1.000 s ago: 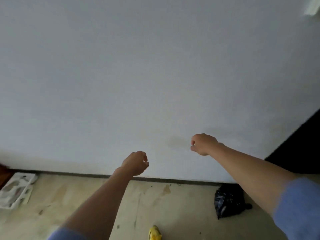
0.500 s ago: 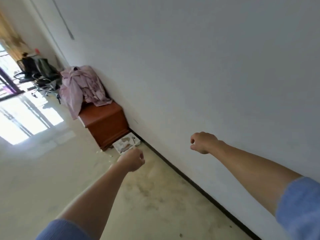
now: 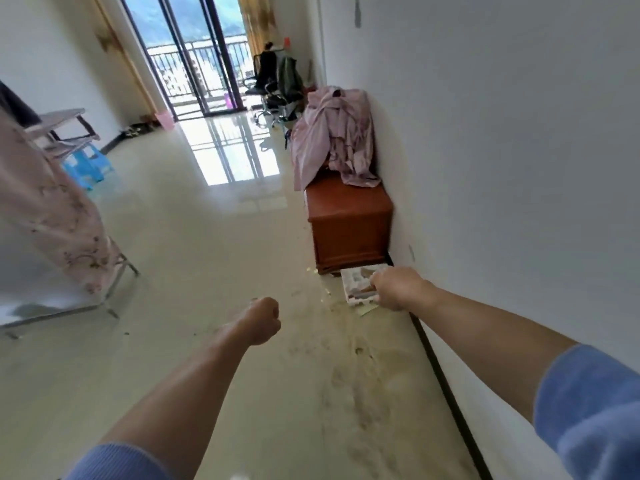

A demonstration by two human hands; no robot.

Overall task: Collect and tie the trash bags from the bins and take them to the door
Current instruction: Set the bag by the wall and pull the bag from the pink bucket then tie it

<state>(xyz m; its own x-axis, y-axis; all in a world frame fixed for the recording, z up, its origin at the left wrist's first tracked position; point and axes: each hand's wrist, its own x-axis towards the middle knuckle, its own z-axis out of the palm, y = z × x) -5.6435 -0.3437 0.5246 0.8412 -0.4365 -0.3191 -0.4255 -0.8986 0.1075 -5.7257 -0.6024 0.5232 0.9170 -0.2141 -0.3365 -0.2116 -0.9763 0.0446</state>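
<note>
No trash bag shows in the head view. My left hand (image 3: 264, 320) is held out over the floor at centre, fingers curled into a fist with nothing in it. My right hand (image 3: 398, 288) is stretched forward near the right wall, also curled and holding nothing. It overlaps a white moulded tray (image 3: 355, 284) that lies on the floor beyond it. A pink bin (image 3: 164, 120) stands far down the room by the balcony door (image 3: 194, 64).
A brown wooden chest (image 3: 349, 216) piled with pink cloth (image 3: 332, 133) stands against the right wall. A cloth-covered rack (image 3: 52, 216) and blue stools (image 3: 86, 168) are on the left. Office chairs (image 3: 277, 84) sit at the far end. Glossy floor (image 3: 207, 237) runs between.
The view has swung left from the wall to face down the room. The black bag on the floor by the wall has left the view. Both hands stay held out as fists.
</note>
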